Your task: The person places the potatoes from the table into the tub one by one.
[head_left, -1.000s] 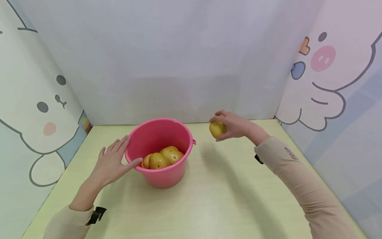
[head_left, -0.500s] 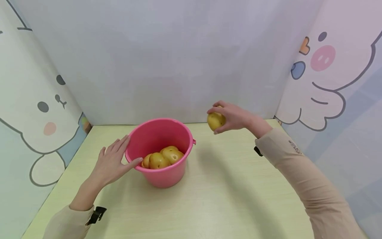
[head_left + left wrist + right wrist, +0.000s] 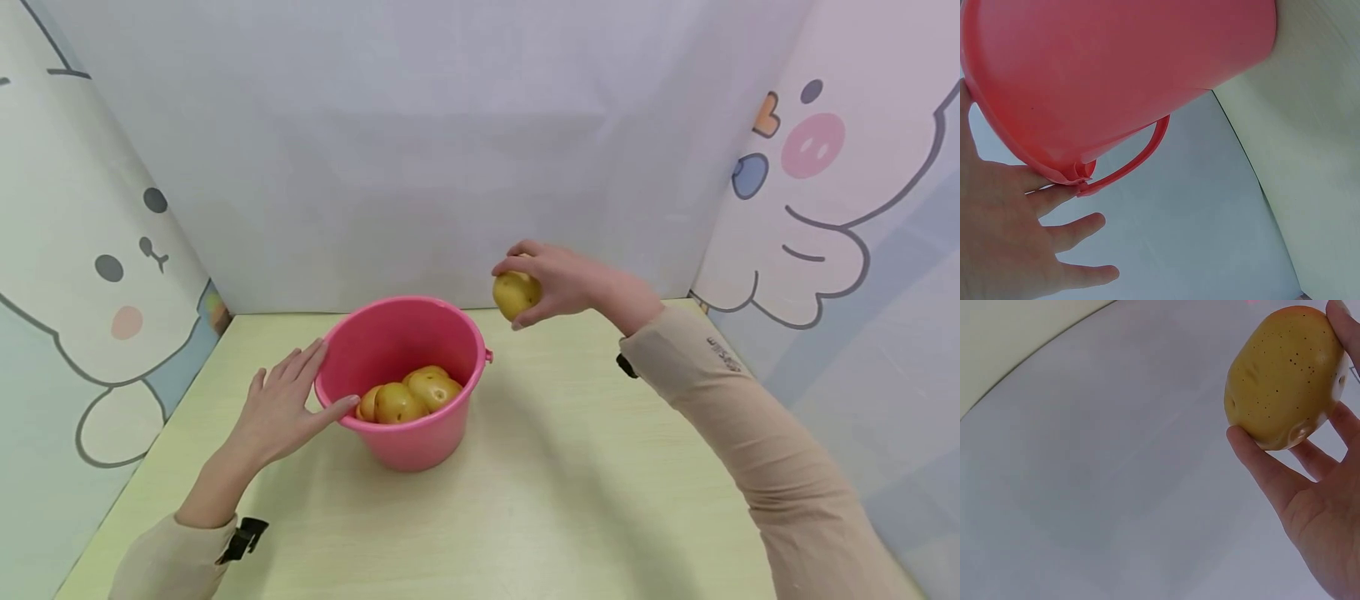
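Note:
A pink bucket [image 3: 408, 442] stands on the table with several yellow potatoes [image 3: 399, 403] lying inside. At its left side, my left hand [image 3: 279, 421] rests on the rim with fingers spread and fairly straight, the thumb at the front edge. The left wrist view shows those fingertips beside the handle joint, and the bucket's pink handle [image 3: 1138, 164] hanging down outside. My right hand [image 3: 562, 279] grips another potato [image 3: 515, 293] between thumb and fingers, raised above the table to the right of the bucket. Dark specks and small dimples mark that potato in the right wrist view.
Pale yellow tabletop [image 3: 525, 517] surrounds the bucket. A plain whitish back wall [image 3: 450, 167] rises at the far edge, and side panels with cartoon animals [image 3: 817, 192] enclose the left and right.
My right hand has lifted the potato and moved it left, closer to the bucket. The left hand and the bucket have stayed in place.

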### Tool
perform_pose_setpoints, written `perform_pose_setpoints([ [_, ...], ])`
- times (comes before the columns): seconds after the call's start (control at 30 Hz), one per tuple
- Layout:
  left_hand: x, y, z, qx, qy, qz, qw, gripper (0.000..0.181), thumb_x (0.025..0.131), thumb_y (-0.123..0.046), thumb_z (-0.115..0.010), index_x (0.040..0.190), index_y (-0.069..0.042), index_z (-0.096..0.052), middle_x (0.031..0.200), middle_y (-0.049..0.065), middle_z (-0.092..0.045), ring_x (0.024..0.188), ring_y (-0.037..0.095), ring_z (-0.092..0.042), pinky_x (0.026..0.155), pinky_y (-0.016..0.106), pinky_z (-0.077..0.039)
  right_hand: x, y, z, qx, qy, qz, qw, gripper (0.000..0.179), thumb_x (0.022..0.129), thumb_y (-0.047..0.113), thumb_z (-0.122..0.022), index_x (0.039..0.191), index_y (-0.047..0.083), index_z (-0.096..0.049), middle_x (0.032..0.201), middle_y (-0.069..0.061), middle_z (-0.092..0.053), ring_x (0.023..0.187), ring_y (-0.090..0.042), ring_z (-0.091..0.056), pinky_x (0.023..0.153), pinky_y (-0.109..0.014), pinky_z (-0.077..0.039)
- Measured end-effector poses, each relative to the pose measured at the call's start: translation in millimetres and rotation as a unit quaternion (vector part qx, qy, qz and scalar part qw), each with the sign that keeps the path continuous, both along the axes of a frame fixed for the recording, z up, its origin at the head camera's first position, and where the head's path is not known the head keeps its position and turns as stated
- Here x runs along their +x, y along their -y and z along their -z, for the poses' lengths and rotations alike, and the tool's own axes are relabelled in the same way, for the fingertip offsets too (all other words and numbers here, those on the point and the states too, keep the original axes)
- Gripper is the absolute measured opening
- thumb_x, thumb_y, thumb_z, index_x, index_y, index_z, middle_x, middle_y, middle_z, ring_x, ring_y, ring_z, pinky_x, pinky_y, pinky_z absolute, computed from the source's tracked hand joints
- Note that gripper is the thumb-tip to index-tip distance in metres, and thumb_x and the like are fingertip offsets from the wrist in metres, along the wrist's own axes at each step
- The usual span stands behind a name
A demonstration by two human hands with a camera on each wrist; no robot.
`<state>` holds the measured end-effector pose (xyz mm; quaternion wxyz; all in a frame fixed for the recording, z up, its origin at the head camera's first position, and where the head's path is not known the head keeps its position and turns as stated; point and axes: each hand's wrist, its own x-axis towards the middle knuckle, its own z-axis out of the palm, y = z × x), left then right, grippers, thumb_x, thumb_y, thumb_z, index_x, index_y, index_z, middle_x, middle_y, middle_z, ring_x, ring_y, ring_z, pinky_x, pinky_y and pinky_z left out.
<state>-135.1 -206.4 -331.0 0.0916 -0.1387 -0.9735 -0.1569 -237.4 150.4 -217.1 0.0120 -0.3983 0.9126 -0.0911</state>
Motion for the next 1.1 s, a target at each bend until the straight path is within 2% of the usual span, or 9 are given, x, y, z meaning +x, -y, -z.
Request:
perform_pose_setpoints([
  [0.37, -1.1, 0.6, 1.4, -0.002, 0.001, 0.0, 1.0, 0.086, 0.078, -0.057, -0.052, 0.139, -0.003, -0.023, 0.138, 0.018, -0.026, 0.12, 0.041, -0.023, 0.087, 0.067, -0.014, 4.8, 27.6, -10.7, 0.008, 0.006, -0.008, 0.9999, 0.066, 0.066, 0.039, -0.075, 0.123, 0.018, -0.048, 0.121, -0.003, -0.04, 0.104, -0.017, -0.04, 0.074, -0.026, -0.045],
  [0.67, -0.5, 1.3, 0.9, -0.002, -0.005, 0.003, 1.0, 0.086, 0.078, -0.056, -0.052, 0.139, -0.003, -0.023, 0.138, 0.018, -0.026, 0.119, 0.042, -0.024, 0.087, 0.067, -0.014, 9.8, 50.0, -16.2, 0.003, 0.035, -0.013, 0.9993, 0.067, 0.065, 0.037, -0.076, 0.123, 0.019, -0.049, 0.119, 0.0, -0.041, 0.103, -0.012, -0.039, 0.07, -0.022, -0.046],
  [1.1, -1.2, 1.4, 0.8, 0.0, -0.002, 0.004, 1.0, 0.086, 0.078, -0.056, -0.052, 0.139, -0.003, -0.023, 0.138, 0.018, -0.026, 0.119, 0.041, -0.024, 0.087, 0.067, -0.015, 9.4, 78.8, -13.2, 0.001, 0.069, -0.039, 0.9969, 0.067, 0.064, 0.034, -0.077, 0.123, 0.019, -0.048, 0.118, 0.0, -0.041, 0.103, -0.012, -0.039, 0.069, -0.021, -0.046],
])
